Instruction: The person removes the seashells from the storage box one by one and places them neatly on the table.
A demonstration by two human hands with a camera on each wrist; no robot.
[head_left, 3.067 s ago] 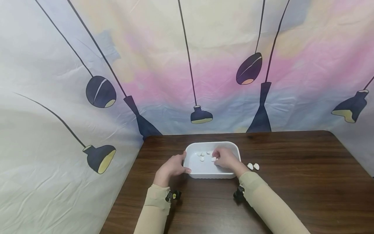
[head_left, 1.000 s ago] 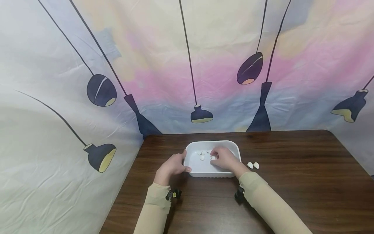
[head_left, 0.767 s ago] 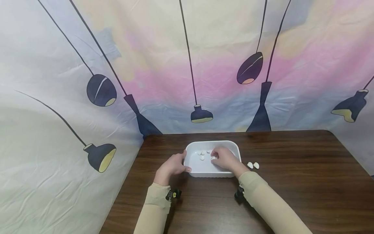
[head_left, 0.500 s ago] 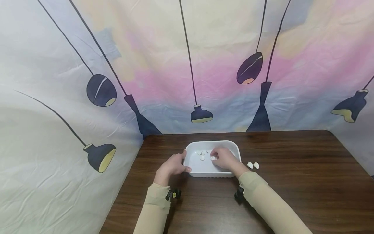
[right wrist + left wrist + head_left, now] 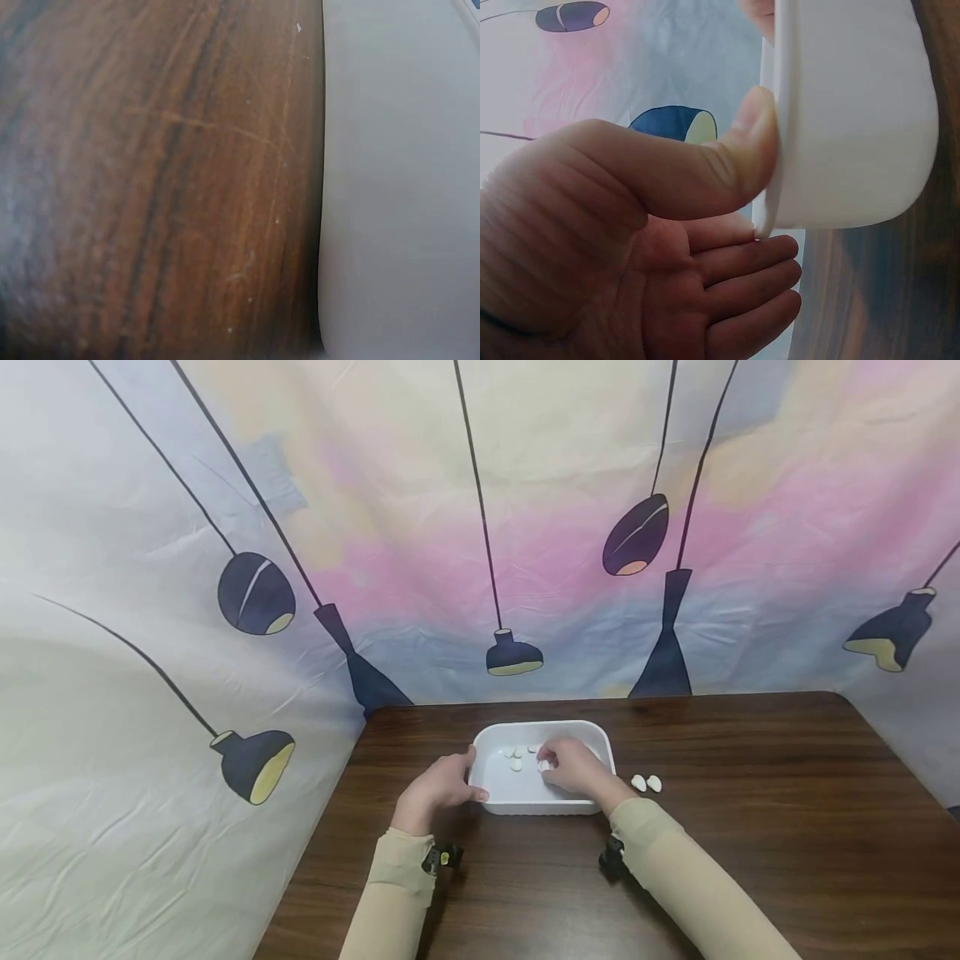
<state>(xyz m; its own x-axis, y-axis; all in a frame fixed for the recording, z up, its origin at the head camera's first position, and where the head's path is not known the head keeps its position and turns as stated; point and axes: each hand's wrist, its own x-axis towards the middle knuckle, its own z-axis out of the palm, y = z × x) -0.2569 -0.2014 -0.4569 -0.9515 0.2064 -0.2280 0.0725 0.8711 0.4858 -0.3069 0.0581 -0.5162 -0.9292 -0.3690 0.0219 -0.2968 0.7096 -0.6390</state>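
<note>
A white rectangular tray (image 5: pixel 517 808) stands on the dark wooden table. My left hand (image 5: pixel 441 783) holds its left end, with thumb and index finger at the rim; the left wrist view shows the thumb (image 5: pixel 735 169) against the outer wall and the other fingers extended beyond it. Inside the tray my right hand (image 5: pixel 577 766) pinches a small white shell-like piece (image 5: pixel 543 766) between thumb and fingers. Several similar pieces (image 5: pixel 516 766) lie left of it on the tray floor. In the right wrist view only the tray wall (image 5: pixel 401 187) and table show; the hand is out of sight.
Two white teardrop-shaped pieces (image 5: pixel 647 783) lie side by side on the table (image 5: pixel 750 827), just right of the tray. Behind the table hangs a pastel cloth (image 5: pixel 420 527) printed with dark lamps. Each wrist wears a small black camera (image 5: pixel 612 858).
My right fingertips have shifted very slightly about the white piece inside the tray. The left hand keeps its place on the tray, and the head view has drifted a little.
</note>
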